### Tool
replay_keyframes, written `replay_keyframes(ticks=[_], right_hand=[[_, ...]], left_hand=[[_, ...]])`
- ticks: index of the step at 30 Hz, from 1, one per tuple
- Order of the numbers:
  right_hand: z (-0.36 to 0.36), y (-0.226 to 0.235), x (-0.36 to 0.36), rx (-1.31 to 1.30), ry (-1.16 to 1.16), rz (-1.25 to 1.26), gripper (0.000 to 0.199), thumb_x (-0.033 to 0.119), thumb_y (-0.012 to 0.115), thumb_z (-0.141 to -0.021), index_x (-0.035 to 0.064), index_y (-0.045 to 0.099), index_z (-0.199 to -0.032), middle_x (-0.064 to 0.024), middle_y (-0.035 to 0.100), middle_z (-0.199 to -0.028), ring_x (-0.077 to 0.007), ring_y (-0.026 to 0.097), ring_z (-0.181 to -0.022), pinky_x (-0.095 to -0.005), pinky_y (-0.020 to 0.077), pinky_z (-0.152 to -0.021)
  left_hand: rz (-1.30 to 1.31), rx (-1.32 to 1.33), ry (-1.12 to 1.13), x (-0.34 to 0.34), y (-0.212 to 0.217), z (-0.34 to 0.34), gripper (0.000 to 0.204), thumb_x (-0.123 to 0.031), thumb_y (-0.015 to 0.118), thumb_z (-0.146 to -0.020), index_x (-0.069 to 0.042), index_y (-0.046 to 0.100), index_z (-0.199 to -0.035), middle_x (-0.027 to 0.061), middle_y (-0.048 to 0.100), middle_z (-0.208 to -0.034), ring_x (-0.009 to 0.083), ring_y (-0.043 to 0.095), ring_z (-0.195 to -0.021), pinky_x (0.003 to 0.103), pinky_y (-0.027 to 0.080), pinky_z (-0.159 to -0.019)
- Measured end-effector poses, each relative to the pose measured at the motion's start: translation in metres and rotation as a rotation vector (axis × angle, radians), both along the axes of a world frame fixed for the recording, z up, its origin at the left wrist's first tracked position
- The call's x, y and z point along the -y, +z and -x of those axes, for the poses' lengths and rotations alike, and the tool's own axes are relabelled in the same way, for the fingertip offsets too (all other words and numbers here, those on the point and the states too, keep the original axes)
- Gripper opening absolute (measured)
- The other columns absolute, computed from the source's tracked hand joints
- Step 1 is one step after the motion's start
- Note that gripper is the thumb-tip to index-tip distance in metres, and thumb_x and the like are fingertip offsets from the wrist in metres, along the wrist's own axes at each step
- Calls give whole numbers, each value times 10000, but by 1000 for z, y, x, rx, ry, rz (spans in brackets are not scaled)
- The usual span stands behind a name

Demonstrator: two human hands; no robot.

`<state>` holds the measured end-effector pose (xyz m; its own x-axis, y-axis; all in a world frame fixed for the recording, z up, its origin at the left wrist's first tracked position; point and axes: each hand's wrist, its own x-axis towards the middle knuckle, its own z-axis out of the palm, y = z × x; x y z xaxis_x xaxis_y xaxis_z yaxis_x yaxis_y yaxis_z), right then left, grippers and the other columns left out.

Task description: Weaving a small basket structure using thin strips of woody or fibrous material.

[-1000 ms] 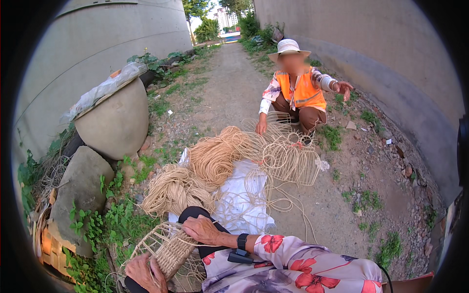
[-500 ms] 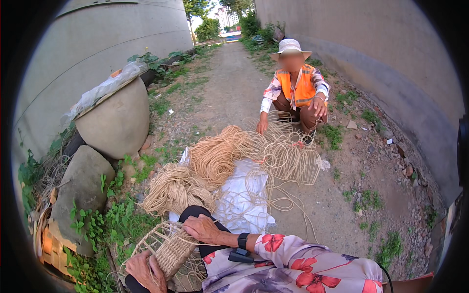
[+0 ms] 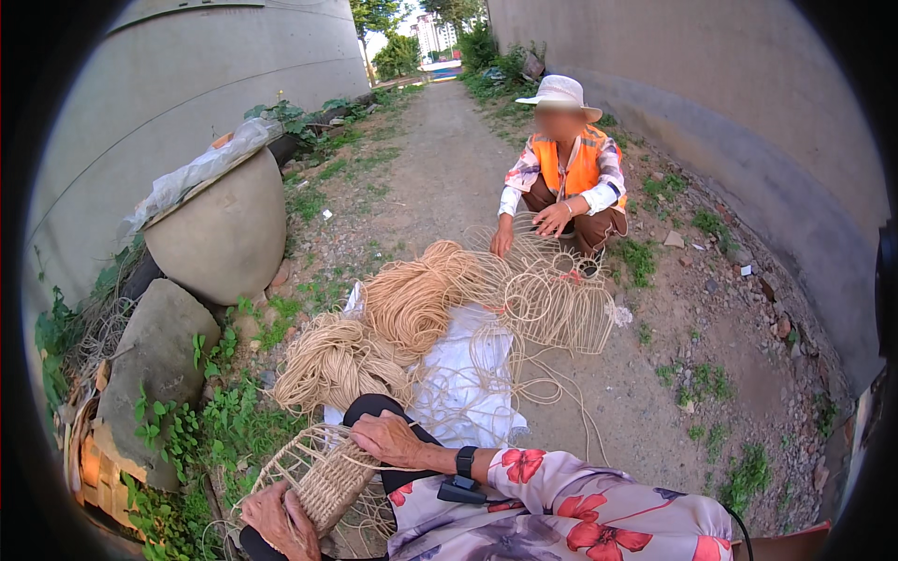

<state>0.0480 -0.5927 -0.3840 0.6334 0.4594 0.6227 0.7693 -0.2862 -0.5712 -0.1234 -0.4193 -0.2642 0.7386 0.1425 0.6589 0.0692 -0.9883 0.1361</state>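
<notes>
Left hand (image 3: pixel 279 521) was wrapped around the bottom of the half-woven rope basket (image 3: pixel 323 481), down in the person's lap at the lower left, and it looked properly closed on it. Right hand (image 3: pixel 388 438) sat on the top of the same basket with the fingers curled over the weave, holding what looked like a thin strand, though I couldn't really tell if it was pinched tight.

What I'd have worried about: that loose cord trailing off toward the white sheet (image 3: pixel 458 383) on the ground could easily have snagged or knotted in the bare wire ribs, and a hard tug might have bent the frame out of shape or loosened the rows that were already in.

Count, going left to right: one big clay jar (image 3: pixel 220 234), two rope bundles (image 3: pixel 337 360) on the sheet's left edge, one pile of empty wire frames (image 3: pixel 552 299) at its far right corner, one other person (image 3: pixel 566 173) crouched behind them.
</notes>
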Motion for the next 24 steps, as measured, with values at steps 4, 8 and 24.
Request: replay_keyframes(ticks=[4,8,24], right_hand=[[1,4,1,-4,1,-7,183,243,509,-935,95,614,-911,-70,548,-810,-271,567,-759,-398,409,-679],[1,4,1,-2,-2,-13,186,244,507,-934,98,619,-903,-64,550,-808,-261,568,-758,-388,402,-677],[1,2,-1,8,-16,-24,173,236,524,-931,100,628,-908,-67,558,-808,-260,572,-765,-384,408,-682]], left_hand=[[-36,22,-17,0,1,-1,144,-135,544,-912,-39,616,-991,119,595,-928,308,528,-939,447,334,-954],[-28,7,-29,1,2,-1,136,-137,552,-911,-46,615,-989,108,598,-927,300,530,-935,443,335,-955],[-36,27,-22,-4,8,-4,172,-169,574,-892,-48,620,-1006,112,593,-931,308,531,-962,447,333,-962]])
